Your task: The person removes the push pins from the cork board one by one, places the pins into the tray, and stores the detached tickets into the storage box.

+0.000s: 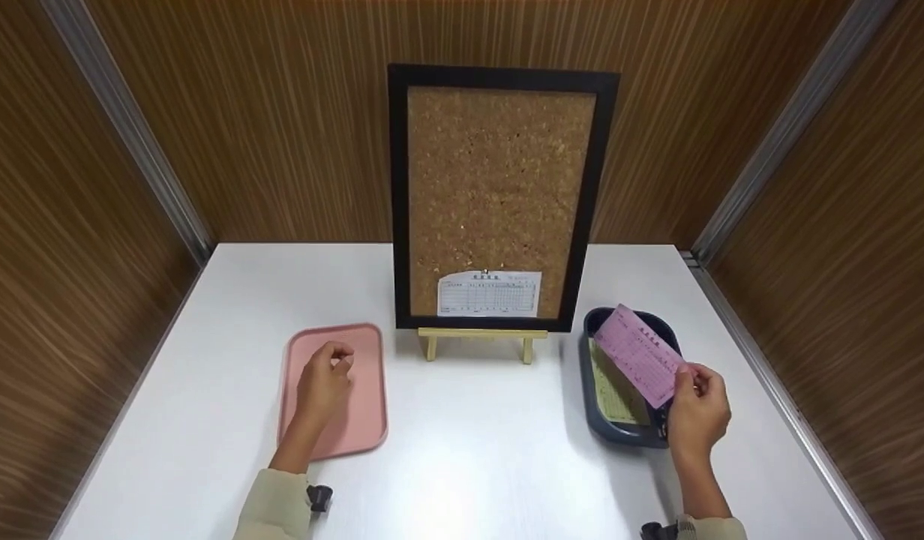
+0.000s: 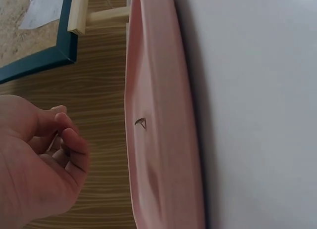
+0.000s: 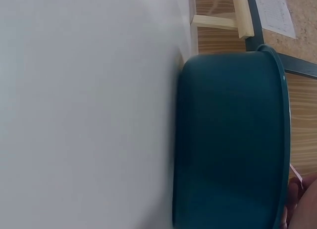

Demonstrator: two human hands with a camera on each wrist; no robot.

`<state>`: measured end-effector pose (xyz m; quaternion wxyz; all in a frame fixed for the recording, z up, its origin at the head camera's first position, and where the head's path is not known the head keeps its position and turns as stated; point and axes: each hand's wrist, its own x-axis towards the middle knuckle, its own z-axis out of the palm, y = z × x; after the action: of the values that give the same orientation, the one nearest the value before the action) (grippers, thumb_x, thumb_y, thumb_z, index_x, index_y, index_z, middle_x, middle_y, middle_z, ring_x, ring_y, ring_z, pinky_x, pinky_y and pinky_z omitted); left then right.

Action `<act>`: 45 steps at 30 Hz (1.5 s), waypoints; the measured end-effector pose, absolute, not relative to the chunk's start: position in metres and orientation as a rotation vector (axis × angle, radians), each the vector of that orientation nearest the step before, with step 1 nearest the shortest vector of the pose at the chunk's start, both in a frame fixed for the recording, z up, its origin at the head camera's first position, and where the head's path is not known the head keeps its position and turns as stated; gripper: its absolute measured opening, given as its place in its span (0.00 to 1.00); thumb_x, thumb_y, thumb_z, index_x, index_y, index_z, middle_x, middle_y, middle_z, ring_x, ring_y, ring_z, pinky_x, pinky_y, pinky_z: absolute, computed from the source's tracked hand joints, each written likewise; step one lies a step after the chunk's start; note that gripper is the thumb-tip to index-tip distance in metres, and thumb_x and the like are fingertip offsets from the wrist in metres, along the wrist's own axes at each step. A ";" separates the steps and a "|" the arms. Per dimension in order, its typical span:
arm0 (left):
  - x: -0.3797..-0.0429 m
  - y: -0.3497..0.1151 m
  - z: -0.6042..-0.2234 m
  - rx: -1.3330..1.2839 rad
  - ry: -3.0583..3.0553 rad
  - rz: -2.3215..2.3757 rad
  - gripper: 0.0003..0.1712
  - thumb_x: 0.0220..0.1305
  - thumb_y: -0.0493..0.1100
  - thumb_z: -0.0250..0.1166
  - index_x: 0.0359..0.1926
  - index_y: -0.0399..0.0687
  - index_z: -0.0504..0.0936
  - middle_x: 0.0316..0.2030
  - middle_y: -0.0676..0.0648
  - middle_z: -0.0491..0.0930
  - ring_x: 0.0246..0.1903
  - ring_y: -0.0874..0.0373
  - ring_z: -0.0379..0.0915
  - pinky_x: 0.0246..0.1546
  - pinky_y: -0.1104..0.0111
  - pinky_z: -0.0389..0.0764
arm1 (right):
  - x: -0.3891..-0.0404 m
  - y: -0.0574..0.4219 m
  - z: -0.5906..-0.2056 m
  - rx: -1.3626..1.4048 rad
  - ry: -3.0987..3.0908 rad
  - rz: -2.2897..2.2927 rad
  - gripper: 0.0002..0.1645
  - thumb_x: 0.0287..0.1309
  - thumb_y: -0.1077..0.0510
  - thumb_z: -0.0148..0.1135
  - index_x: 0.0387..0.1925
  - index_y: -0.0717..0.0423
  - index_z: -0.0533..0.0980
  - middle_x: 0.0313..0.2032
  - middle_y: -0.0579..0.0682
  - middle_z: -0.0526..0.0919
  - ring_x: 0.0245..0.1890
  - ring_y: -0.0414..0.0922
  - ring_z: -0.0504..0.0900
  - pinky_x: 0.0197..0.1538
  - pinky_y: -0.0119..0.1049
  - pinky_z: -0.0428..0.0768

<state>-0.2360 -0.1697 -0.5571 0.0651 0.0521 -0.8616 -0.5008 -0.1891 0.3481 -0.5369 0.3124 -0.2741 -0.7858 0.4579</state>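
My right hand pinches a pink printed slip by its lower right corner. The slip is tilted over a dark blue basin, where a yellow printed slip lies. In the right wrist view the basin's side covers most of the slip and hand. My left hand, fingers curled in and thumb near the index fingertip, is over the pink tray. Nothing shows between those fingers. A small metal tack lies in the tray in the left wrist view.
A black-framed corkboard stands on a small wooden easel at the back middle. One white printed slip is pinned low on the cork. Wood-grain panels enclose the white table at the back and sides.
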 end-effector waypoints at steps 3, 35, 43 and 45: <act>-0.235 -0.171 -0.560 0.157 -2.613 -1.523 0.11 0.75 0.38 0.56 0.53 0.41 0.78 0.51 0.43 0.79 0.42 0.47 0.79 0.41 0.64 0.80 | -0.189 0.347 -0.538 -0.728 -2.109 1.196 0.25 0.73 0.42 0.53 0.57 0.56 0.77 0.44 0.51 0.82 0.36 0.32 0.73 0.43 0.37 0.67; -0.229 -0.179 -0.572 0.166 -2.839 -1.297 0.09 0.72 0.40 0.59 0.49 0.45 0.82 0.43 0.47 0.85 0.44 0.51 0.81 0.45 0.53 0.76 | -0.178 0.345 -0.540 -0.557 -2.300 0.871 0.24 0.71 0.47 0.54 0.45 0.67 0.81 0.51 0.64 0.80 0.54 0.62 0.72 0.53 0.58 0.68; -0.235 -0.174 -0.561 0.161 -2.821 -1.268 0.11 0.71 0.41 0.59 0.51 0.45 0.82 0.47 0.46 0.83 0.43 0.50 0.80 0.44 0.52 0.76 | -0.182 0.338 -0.528 -0.499 -2.295 0.837 0.23 0.71 0.48 0.55 0.46 0.65 0.81 0.50 0.63 0.81 0.52 0.62 0.74 0.52 0.59 0.70; -0.238 -0.169 -0.556 0.152 -2.811 -1.252 0.12 0.71 0.42 0.60 0.51 0.46 0.82 0.48 0.46 0.83 0.43 0.50 0.79 0.44 0.52 0.76 | -0.186 0.336 -0.526 -0.465 -2.280 0.851 0.21 0.71 0.49 0.56 0.46 0.65 0.81 0.49 0.63 0.81 0.52 0.61 0.75 0.52 0.59 0.70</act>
<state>-0.2380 -0.1690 -0.5563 0.0304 0.0493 -0.9119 -0.4063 -0.1856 0.3359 -0.5259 0.3258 -0.1775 -0.8700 0.3245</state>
